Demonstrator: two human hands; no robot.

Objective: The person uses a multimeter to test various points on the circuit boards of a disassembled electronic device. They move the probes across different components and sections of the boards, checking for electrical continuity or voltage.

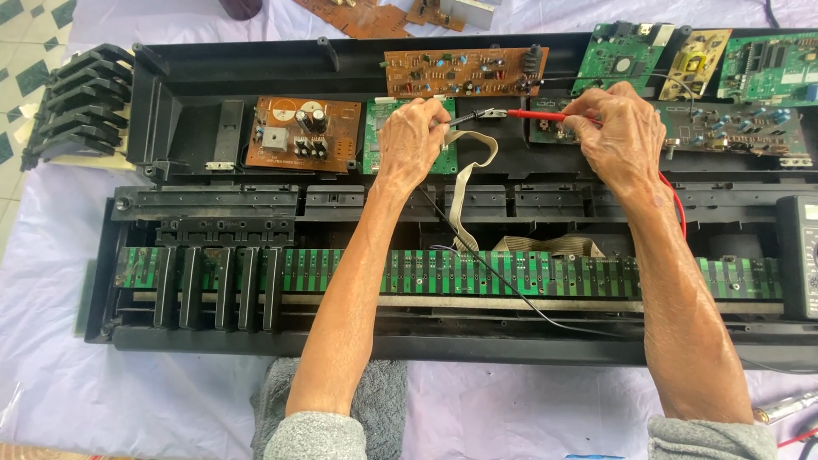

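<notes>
Probing step, judging by the tip contact: red probe [537,115] and black probe [464,117] meeting tip to tip above the grey ribbon cable [467,175]. Right hand [615,128] pinching red, left hand [413,140] pinching black, both forearms stretched over the green key contact strip [511,273]. Next calls for steady tips.

Black probe [464,118]: slim, dark shaft with a metal tip, lying nearly level and pointing right, above the opened keyboard's upper boards.
Red probe [538,115]: thin red shaft, nearly level, metal tip pointing left.
Tips: meeting, or all but touching, between the two probes.
Black lead [511,290]: trails down across the green key-contact strip.
Red lead [679,209]: curves down on the right.
</notes>
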